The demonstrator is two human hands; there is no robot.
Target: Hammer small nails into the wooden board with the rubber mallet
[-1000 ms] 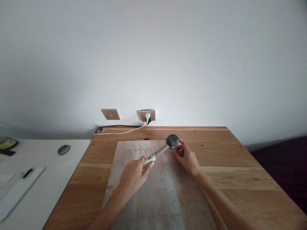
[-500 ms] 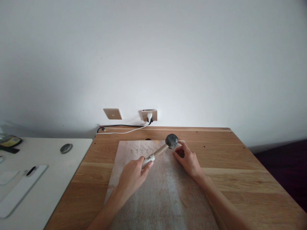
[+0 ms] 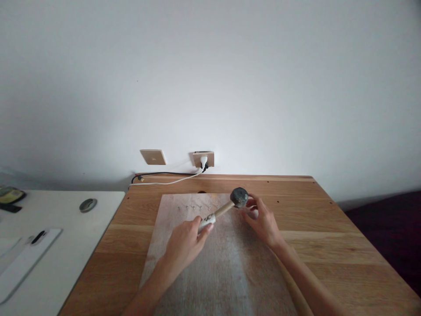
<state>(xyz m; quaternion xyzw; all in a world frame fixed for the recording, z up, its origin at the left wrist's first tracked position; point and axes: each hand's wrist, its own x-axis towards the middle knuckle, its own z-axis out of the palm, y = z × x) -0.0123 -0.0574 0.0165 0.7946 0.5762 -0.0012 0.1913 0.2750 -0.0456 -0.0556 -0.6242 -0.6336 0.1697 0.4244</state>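
A mallet (image 3: pixel 225 208) with a dark rounded head and a pale wooden handle is held out over the board. My left hand (image 3: pixel 187 239) is closed round the white, worn-looking grip of its handle. Right beside the mallet head is my right hand (image 3: pixel 262 218), its fingers curved and its thumb apart from the index finger. The head partly covers those fingertips, and nothing can be made out between them. Below both hands lies a flat worn board (image 3: pixel 210 272). Several small nails (image 3: pixel 193 207) stand in a row near its far edge.
The board rests on a wooden table (image 3: pixel 315 245) against the wall. A plugged-in socket (image 3: pixel 204 159) has cables (image 3: pixel 171 181) running along the table's back edge. To the left, a white table (image 3: pixel 72 245) bears a phone (image 3: pixel 31 259) and a roll of tape (image 3: pixel 88 205).
The mallet and both hands have shifted slightly right in view. The right thumb and fingers have moved a little, and the mallet head sits slightly lower.
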